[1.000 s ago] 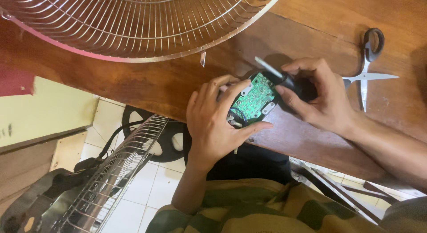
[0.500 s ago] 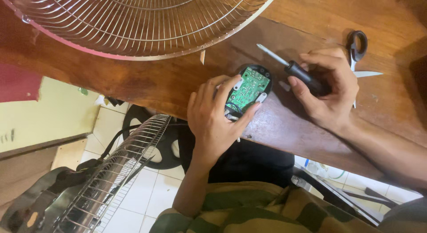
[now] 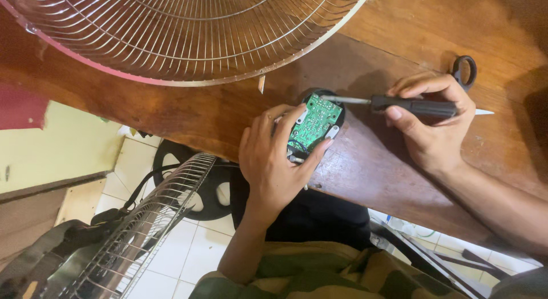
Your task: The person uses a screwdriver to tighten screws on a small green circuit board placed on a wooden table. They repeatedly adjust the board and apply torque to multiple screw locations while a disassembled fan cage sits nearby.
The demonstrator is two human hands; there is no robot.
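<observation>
My left hand (image 3: pixel 273 162) grips a small black housing with a green circuit board (image 3: pixel 315 123) face up, resting on the edge of the brown wooden table (image 3: pixel 394 179). My right hand (image 3: pixel 429 123) holds a black-handled screwdriver (image 3: pixel 411 106) lying almost level. Its metal tip reaches the upper edge of the circuit board from the right. The thumb presses on the handle.
A round wire fan guard (image 3: pixel 188 30) lies on the table at the upper left. Scissors (image 3: pixel 465 67) with black handles sit behind my right hand. A second fan guard (image 3: pixel 114 242) and a black ring-shaped part (image 3: pixel 211 190) are below, over the white tiled floor.
My right hand has turned the screwdriver from slanting to nearly level and brought its tip onto the board's top edge. My left hand holds the board almost where it was.
</observation>
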